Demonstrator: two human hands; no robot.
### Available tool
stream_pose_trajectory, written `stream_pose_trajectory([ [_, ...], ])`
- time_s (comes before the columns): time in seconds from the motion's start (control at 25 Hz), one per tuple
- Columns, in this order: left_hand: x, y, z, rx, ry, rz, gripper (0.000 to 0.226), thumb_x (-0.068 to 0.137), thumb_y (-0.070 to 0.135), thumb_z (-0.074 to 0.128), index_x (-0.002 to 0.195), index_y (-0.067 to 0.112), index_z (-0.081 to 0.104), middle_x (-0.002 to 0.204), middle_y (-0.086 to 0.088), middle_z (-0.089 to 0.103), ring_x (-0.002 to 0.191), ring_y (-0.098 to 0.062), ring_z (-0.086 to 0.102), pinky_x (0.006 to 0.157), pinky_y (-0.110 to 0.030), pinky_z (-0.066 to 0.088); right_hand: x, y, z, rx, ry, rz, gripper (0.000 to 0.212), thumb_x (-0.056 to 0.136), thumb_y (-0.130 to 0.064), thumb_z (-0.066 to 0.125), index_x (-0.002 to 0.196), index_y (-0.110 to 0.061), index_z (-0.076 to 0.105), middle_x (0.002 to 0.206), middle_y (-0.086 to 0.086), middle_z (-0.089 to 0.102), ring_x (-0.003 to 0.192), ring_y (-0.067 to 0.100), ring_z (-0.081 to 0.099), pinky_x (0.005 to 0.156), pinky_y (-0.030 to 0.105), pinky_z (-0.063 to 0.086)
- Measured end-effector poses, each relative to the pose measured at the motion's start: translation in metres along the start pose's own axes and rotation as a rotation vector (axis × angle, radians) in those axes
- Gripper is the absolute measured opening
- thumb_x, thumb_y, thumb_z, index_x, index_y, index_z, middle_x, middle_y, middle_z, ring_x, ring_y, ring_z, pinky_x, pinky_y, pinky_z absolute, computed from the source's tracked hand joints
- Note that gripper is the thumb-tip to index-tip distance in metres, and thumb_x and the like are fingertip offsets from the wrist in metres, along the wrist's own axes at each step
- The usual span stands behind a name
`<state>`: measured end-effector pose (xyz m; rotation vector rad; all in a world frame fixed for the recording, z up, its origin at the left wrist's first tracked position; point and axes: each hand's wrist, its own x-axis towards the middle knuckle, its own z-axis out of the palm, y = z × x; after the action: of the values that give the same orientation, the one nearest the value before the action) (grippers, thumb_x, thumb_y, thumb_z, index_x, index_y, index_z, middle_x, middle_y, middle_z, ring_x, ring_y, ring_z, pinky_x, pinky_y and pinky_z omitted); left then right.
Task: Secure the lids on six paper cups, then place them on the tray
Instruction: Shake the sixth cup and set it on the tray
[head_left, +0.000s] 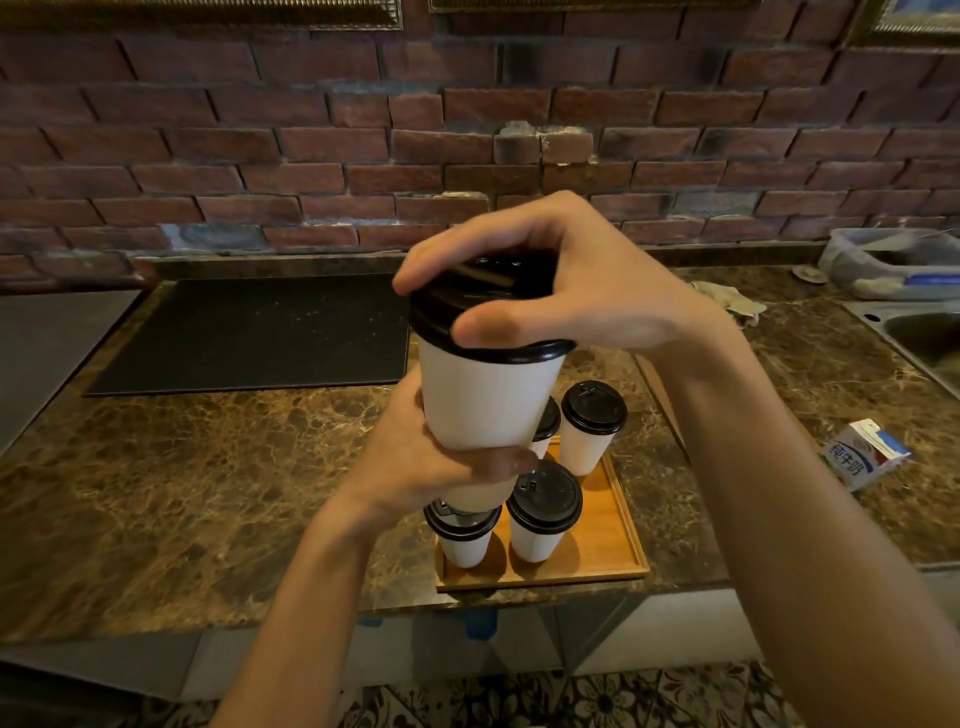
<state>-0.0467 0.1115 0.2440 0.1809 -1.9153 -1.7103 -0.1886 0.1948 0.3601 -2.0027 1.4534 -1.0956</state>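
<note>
A white paper cup (483, 400) is held up in the air above the wooden tray (608, 525). My left hand (415, 467) grips the cup round its lower part. My right hand (545, 280) curls over the black lid (452, 312) on the cup's rim, thumb on the near edge and fingers on the far edge. On the tray stand several white cups with black lids: one at the back right (589, 431), one in front (540, 512), one at the front left (462, 535) and one partly hidden behind the held cup (545, 428).
The tray sits near the front edge of a brown marble counter (208, 493). A black mat (260, 332) lies at the back left. A milk carton (862, 454) lies to the right, a sink (930, 338) and a plastic container (893, 260) further right. A brick wall stands behind.
</note>
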Motion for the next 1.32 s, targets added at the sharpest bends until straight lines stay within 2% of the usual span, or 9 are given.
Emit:
stream_pose_trajectory([
  [0.12, -0.001, -0.001, 0.000, -0.038, -0.091, -0.046, 0.077, 0.053, 0.020, 0.083, 0.123, 0.018, 0.051, 0.110, 0.004, 0.068, 0.103, -0.017, 0.065, 0.077, -0.027, 0.055, 0.000, 0.006, -0.003, 0.075, -0.037, -0.068, 0.035, 0.083, -0.015, 0.064, 0.118, -0.017, 0.060, 0.118, 0.017, 0.067, 0.115, 0.029, 0.062, 0.095, 0.050, 0.051],
  [0.28, -0.003, -0.002, 0.007, -0.011, -0.020, 0.012, 0.064, 0.057, 0.014, 0.081, 0.116, 0.026, 0.059, 0.105, 0.011, 0.070, 0.097, -0.009, 0.067, 0.073, -0.019, 0.055, -0.005, -0.007, 0.004, -0.043, -0.012, 0.026, 0.030, 0.087, -0.019, 0.066, 0.117, -0.018, 0.066, 0.110, -0.008, 0.068, 0.104, 0.002, 0.063, 0.083, 0.017, 0.049],
  [0.36, -0.004, 0.001, 0.014, 0.036, 0.086, 0.073, 0.060, 0.058, 0.020, 0.081, 0.109, 0.043, 0.059, 0.102, 0.020, 0.069, 0.094, -0.001, 0.067, 0.067, -0.014, 0.054, -0.003, -0.015, 0.018, -0.280, 0.137, 0.113, 0.034, 0.085, -0.041, 0.062, 0.116, -0.030, 0.068, 0.099, -0.021, 0.064, 0.093, -0.003, 0.060, 0.076, 0.014, 0.048],
  [0.48, -0.002, 0.003, 0.023, 0.100, 0.266, 0.100, 0.073, 0.053, 0.037, 0.082, 0.118, 0.034, 0.047, 0.103, 0.024, 0.064, 0.095, 0.001, 0.063, 0.066, -0.011, 0.052, 0.002, -0.021, 0.042, -0.576, 0.406, 0.276, 0.038, 0.081, -0.059, 0.051, 0.107, -0.037, 0.069, 0.094, -0.017, 0.068, 0.090, 0.008, 0.062, 0.073, 0.030, 0.055],
  [0.56, -0.002, 0.001, 0.023, 0.119, 0.281, 0.086, 0.080, 0.051, 0.040, 0.083, 0.121, 0.027, 0.045, 0.104, 0.022, 0.063, 0.096, -0.001, 0.063, 0.066, -0.013, 0.053, -0.001, -0.022, 0.039, -0.528, 0.402, 0.227, 0.029, 0.085, -0.052, 0.057, 0.104, -0.034, 0.071, 0.094, -0.015, 0.069, 0.089, 0.007, 0.063, 0.074, 0.032, 0.055],
  [0.76, -0.004, 0.001, 0.014, 0.072, 0.056, 0.082, 0.078, 0.057, 0.017, 0.085, 0.125, 0.006, 0.048, 0.111, 0.006, 0.067, 0.099, -0.012, 0.067, 0.070, -0.019, 0.056, -0.019, -0.011, 0.009, -0.128, 0.073, -0.057, 0.024, 0.087, -0.009, 0.069, 0.112, -0.007, 0.071, 0.113, 0.006, 0.071, 0.108, 0.013, 0.064, 0.091, 0.034, 0.053],
  [0.92, -0.003, 0.001, 0.020, 0.062, 0.030, 0.051, 0.076, 0.055, 0.019, 0.085, 0.123, 0.010, 0.051, 0.110, 0.005, 0.067, 0.098, -0.012, 0.067, 0.070, -0.021, 0.056, -0.025, -0.006, 0.009, -0.090, 0.120, -0.025, 0.029, 0.088, -0.009, 0.068, 0.116, -0.007, 0.068, 0.118, 0.007, 0.069, 0.111, 0.015, 0.064, 0.091, 0.036, 0.054],
  [1.12, -0.001, 0.000, 0.030, 0.055, 0.208, 0.074, 0.090, 0.052, 0.029, 0.085, 0.131, 0.014, 0.044, 0.114, 0.010, 0.065, 0.104, -0.010, 0.064, 0.071, -0.017, 0.055, -0.042, 0.002, 0.033, -0.107, 0.494, 0.093, 0.071, 0.080, -0.041, 0.074, 0.142, -0.023, 0.046, 0.139, -0.013, 0.053, 0.128, -0.002, 0.049, 0.103, 0.024, 0.046],
  [1.32, 0.004, 0.004, 0.041, 0.095, 0.406, 0.164, 0.095, 0.052, 0.038, 0.083, 0.133, 0.011, 0.041, 0.118, 0.003, 0.062, 0.107, -0.005, 0.062, 0.079, -0.014, 0.052, -0.061, 0.016, 0.069, 0.089, 0.636, 0.426, 0.116, 0.059, -0.078, 0.068, 0.154, -0.037, 0.015, 0.154, -0.022, 0.032, 0.141, -0.002, 0.031, 0.114, 0.036, 0.038],
])
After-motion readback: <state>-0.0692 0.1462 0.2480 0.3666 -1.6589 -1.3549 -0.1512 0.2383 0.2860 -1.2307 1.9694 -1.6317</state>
